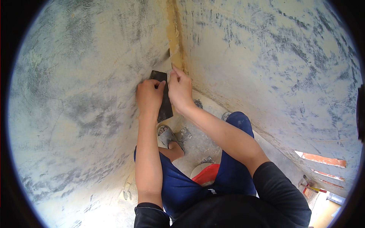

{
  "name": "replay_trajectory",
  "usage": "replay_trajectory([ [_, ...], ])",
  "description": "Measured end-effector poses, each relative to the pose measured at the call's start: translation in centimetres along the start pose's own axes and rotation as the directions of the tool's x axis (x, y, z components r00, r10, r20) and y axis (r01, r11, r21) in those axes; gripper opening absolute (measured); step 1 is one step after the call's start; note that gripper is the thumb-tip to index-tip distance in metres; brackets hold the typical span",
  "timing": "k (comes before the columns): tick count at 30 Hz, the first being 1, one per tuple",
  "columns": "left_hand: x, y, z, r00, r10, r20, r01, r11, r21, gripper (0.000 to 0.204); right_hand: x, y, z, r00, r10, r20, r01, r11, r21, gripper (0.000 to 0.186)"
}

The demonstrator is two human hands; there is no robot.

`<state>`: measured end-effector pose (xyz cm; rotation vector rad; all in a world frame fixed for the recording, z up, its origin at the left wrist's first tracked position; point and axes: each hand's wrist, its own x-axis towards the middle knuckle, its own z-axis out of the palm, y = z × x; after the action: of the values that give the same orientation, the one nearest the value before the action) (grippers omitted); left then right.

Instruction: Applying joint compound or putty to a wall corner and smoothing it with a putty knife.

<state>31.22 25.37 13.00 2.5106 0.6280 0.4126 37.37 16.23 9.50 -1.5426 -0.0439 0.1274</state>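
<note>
- Two hands work at the corner seam (175, 41) where two plastered walls meet.
- Left hand (149, 97) is closed around a dark flat trowel (162, 97), held against the wall just left of the seam.
- Right hand (179, 89) is loosely curled, fingertips touching the seam; whether it holds anything I cannot tell.
- Yellowish filler covers the seam above the hands; the stretch below looks unfinished.
- Red bucket (207, 174) sits on the floor, well below the seam.

Two bare hands, the left hand (149, 95) and the right hand (180, 90). One flat dark rectangular trowel blade (164, 99). Two grey-smeared plaster walls (87, 76) meeting in one corner. One grey sandal (166, 135). One red plastic bucket (206, 175).
</note>
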Motion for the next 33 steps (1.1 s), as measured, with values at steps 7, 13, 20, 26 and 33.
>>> replay_trajectory([
  [7,0.1,0.3,0.0,1.000,0.012,-0.016,-0.012,1.000,0.019,0.023,0.2,-0.3,-0.7,0.995,0.069,0.068,-0.073,0.996,0.051,0.043],
  [13,-0.1,0.1,0.2,1.000,-0.002,-0.016,0.002,1.000,0.014,0.023,-0.1,-0.6,-0.5,0.999,0.019,0.035,-0.020,1.000,0.020,0.043],
  [20,-0.1,-0.1,0.0,1.000,-0.001,0.005,0.001,1.000,0.016,0.028,-0.1,-0.2,-0.5,0.995,0.071,0.072,-0.075,0.996,0.050,0.043],
  [26,-0.1,-0.4,0.0,1.000,0.014,-0.006,-0.013,0.999,0.032,0.023,-0.7,-1.3,-0.1,1.000,0.005,0.029,-0.006,1.000,0.022,0.043],
  [33,0.1,0.5,0.0,1.000,0.010,-0.001,-0.010,1.000,0.024,0.028,0.9,0.8,-0.7,0.999,-0.043,0.006,0.043,0.998,0.039,0.042],
])
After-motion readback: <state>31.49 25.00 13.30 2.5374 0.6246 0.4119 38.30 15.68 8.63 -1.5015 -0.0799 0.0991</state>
